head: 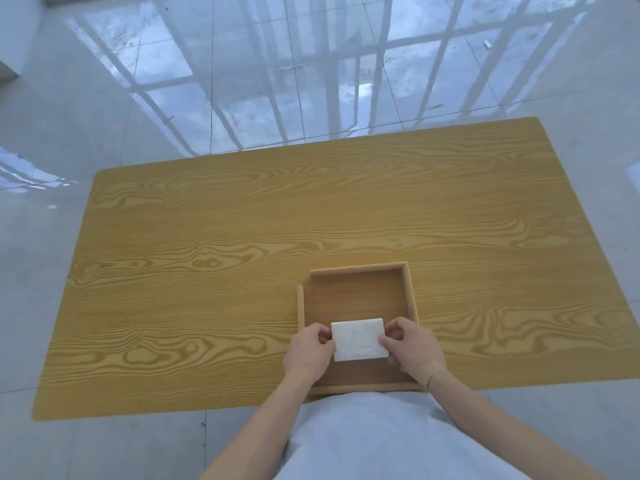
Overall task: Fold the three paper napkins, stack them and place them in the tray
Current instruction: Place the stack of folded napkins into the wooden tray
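Observation:
A white stack of folded paper napkins (358,339) is held over the near half of a square wooden tray (356,270). My left hand (308,351) pinches the stack's left edge. On the other side, my right hand (412,348) pinches its right edge. Whether the stack touches the tray floor I cannot tell. The tray sits at the table's near edge, just in front of my body.
The wooden table (242,254) spreads wide to the left, right and beyond the tray. Glossy tiled floor (242,81) surrounds it. My light shirt fills the bottom of the view.

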A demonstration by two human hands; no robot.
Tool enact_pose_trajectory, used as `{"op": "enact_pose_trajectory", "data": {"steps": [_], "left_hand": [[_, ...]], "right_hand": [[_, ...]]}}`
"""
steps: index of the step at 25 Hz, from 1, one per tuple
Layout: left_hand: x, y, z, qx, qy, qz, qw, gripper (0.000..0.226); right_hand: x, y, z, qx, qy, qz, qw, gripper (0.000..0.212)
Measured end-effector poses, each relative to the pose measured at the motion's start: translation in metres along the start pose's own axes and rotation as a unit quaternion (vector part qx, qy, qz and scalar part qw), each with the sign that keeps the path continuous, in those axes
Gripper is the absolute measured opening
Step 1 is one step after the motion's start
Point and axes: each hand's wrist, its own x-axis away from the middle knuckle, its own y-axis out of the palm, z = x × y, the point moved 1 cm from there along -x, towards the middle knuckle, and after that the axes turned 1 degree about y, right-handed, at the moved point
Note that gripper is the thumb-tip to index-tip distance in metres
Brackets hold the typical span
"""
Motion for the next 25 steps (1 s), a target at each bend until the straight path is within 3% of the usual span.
{"op": "enact_pose_trajectory", "data": {"steps": [4,7,9,13,15,25], "left_hand": [[0.001,-0.003,-0.005,-0.099,0.058,0.031,0.993,0.02],[0.002,-0.008,-0.011,-0.217,0.178,0.102,0.955,0.032],[0.0,-0.008,-0.015,-0.294,0.243,0.105,0.918,0.053],[-0.008,-0.002,-0.021,-0.391,0.239,0.054,0.887,0.087],[-0.011,0.002,-0.021,-0.412,0.229,0.048,0.881,0.092],[-0.013,0.002,-0.02,-0.409,0.235,0.065,0.879,0.073]], "right_hand": [[0.005,-0.004,0.001,0.107,-0.068,0.067,0.99,0.021],[0.012,-0.007,0.003,0.252,-0.207,0.146,0.934,0.041],[0.01,-0.005,0.005,0.334,-0.256,0.142,0.896,0.066],[-0.005,0.0,0.008,0.436,-0.207,0.066,0.873,0.095],[-0.01,0.003,0.012,0.466,-0.195,0.059,0.861,0.097],[-0.01,0.009,0.014,0.445,-0.196,0.08,0.87,0.083]]}}
